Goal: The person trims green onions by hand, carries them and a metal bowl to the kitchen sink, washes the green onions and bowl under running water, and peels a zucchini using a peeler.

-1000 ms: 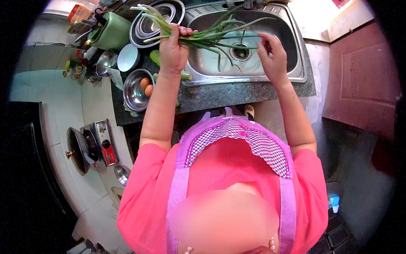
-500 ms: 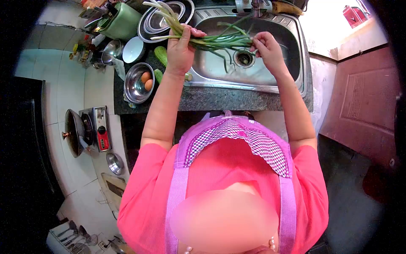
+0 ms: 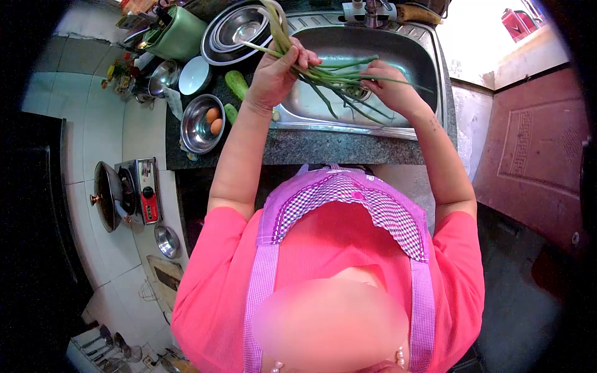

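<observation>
A bunch of spring onions stretches over the steel sink, pale ends up to the left and green leaves fanning right. My left hand is closed around the bunch near its pale stems, at the sink's left side. Over the basin, my right hand pinches some of the green leaves; one leaf runs past it to the right. Its fingertips are partly hidden. Beneath the leaves, the sink drain shows only in part.
Left of the sink are nested steel bowls, green cucumbers, a white bowl and a steel bowl holding two eggs. A faucet stands behind the basin. Farther left sits a portable stove.
My left hand and the bunch have shifted right and tilted, with the leaves lower and more spread. My right hand has turned inward and moved slightly down along the leaves.
</observation>
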The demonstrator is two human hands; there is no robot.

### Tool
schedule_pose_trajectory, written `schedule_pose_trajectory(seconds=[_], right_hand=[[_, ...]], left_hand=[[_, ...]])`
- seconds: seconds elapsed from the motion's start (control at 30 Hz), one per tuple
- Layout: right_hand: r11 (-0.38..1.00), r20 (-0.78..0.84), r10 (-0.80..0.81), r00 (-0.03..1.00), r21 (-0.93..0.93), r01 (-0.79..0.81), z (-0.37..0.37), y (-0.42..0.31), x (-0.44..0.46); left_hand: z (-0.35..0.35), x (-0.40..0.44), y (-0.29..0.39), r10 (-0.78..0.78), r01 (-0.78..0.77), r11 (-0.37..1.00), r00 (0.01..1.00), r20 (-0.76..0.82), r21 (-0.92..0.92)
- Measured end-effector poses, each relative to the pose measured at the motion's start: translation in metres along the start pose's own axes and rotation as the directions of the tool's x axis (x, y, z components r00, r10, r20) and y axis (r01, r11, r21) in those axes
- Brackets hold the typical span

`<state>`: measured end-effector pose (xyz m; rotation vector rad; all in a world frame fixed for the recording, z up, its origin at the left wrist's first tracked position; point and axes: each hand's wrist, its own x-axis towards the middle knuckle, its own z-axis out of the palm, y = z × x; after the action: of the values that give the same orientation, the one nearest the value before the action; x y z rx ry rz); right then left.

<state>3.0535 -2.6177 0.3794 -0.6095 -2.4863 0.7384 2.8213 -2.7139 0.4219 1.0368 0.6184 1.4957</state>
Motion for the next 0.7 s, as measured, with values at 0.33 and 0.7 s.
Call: schedule_pose_trajectory(seconds=[0.33,0.7], right_hand=[[0.925,0.008,0.222,0.975,0.315,-0.213,-0.001,0.007,-0.003],[0.418,-0.073,0.343,0.936,0.905,-0.082,-0.001,-0.005,0.004]], left_hand=[[-0.002,-0.004,-0.002,-0.035,0.055,0.961,0.996,-0.077,0.271],[-0.003,-0.006,-0.015,-0.131,0.152,0.985,0.966,-0.223,0.08]])
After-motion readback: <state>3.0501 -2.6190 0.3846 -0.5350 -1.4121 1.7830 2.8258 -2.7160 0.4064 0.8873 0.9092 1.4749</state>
